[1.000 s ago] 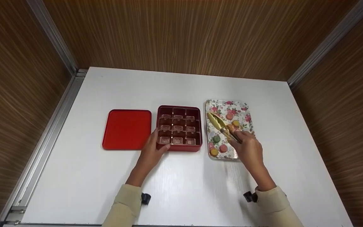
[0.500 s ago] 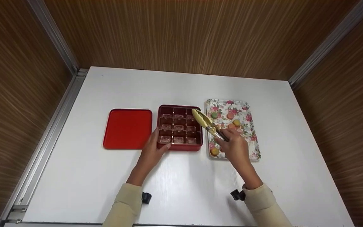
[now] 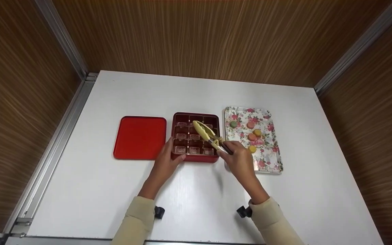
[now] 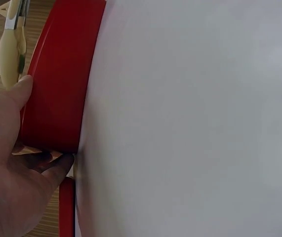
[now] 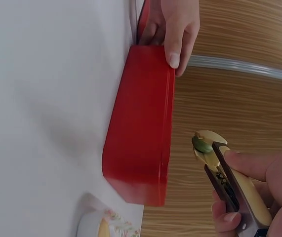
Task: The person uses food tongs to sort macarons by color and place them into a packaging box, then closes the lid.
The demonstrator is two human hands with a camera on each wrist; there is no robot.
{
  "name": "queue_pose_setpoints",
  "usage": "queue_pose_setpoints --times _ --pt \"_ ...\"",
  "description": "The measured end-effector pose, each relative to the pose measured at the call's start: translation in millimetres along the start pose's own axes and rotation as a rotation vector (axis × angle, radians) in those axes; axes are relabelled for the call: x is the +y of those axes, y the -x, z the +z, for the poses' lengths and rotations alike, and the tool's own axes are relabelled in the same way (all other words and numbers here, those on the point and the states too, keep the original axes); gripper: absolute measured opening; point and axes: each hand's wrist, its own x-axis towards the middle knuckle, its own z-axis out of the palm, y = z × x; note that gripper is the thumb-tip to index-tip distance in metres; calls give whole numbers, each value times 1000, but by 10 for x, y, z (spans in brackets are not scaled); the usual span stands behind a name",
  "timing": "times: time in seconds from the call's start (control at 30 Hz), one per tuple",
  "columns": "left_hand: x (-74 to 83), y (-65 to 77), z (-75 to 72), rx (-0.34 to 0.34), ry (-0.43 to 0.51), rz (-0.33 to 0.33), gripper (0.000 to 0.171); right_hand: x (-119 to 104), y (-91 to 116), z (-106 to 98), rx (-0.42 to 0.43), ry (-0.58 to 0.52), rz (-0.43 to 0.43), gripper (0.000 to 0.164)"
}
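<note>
My left hand [image 3: 163, 165] grips the near left corner of a dark red box [image 3: 199, 158], thumb on its front wall and fingers at its left side. Inside the box is a clear insert divided into several compartments. With my right hand [image 3: 240, 160] I hold tongs [image 3: 201, 131] that have cream-yellow tips and metal arms. Their tips are above the middle of the box, and the right wrist view shows a green macaron [image 5: 201, 144] pinched between them. The floral tray [image 3: 274, 167] to the right bears several macarons, among them a green one [image 3: 233, 124] and a pink one [image 3: 250, 125].
A bright red square lid [image 3: 140, 137] lies left of the box, close to my left fingers. Everything stands on a white table [image 3: 189, 217]. Wood-patterned panels [image 3: 199, 41] rise behind it and at both sides.
My right hand has carried the tongs left from over the tray to over the box. More of the tray has come into sight. The left hand keeps its grip on the box.
</note>
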Motion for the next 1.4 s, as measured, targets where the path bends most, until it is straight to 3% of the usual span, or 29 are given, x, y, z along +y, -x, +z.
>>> queue_pose_setpoints --times 0.7,1.4 --pt "4 8 12 17 -15 29 90 -219 263 394 -65 -7 -89 39" --pt "18 16 82 67 -10 27 89 -196 305 415 -50 -20 -80 42"
